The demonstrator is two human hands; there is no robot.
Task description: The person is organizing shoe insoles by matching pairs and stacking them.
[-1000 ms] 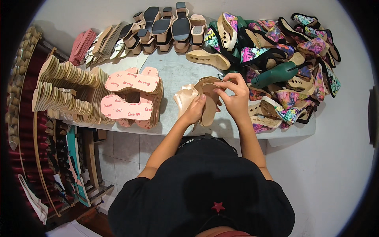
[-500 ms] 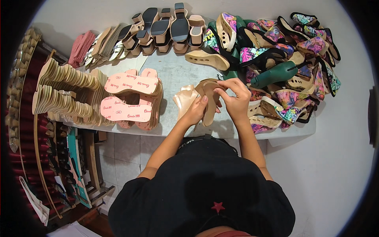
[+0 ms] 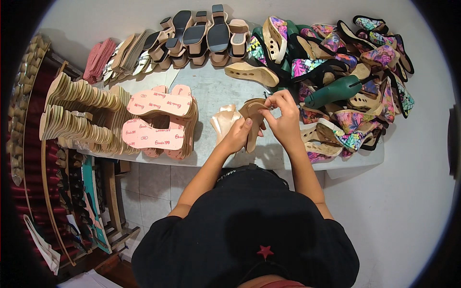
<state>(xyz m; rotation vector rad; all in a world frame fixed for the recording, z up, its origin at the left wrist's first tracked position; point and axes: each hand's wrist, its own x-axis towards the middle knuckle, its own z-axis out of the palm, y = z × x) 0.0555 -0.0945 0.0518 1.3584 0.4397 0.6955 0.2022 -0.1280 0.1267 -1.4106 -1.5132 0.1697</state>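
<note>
My left hand (image 3: 236,136) is closed round the side of a few tan shoe insoles (image 3: 251,140), its thumb lying on top. With thumb and fingertips pinched together, my right hand (image 3: 283,117) grips the insoles' far right edge. The insoles are tilted up above the table, and their exact number is hard to tell. Just left of them lie shiny beige strap pieces (image 3: 222,122). Stacks of pink printed insoles (image 3: 152,135) stand further left on the table.
Rows of tan insoles (image 3: 79,129) fill the table's left end. Heeled sandals (image 3: 194,33) lie sole-up along the back. At the right is a heap of colourful wedge shoes (image 3: 353,120) with a green shoe last (image 3: 333,92) on top. A loose wedge sole (image 3: 252,73) lies nearby.
My right hand has shifted slightly left and away from me, its fingers curling more over the insole edge. The insoles have tilted a little. My left hand stays nearly still.
</note>
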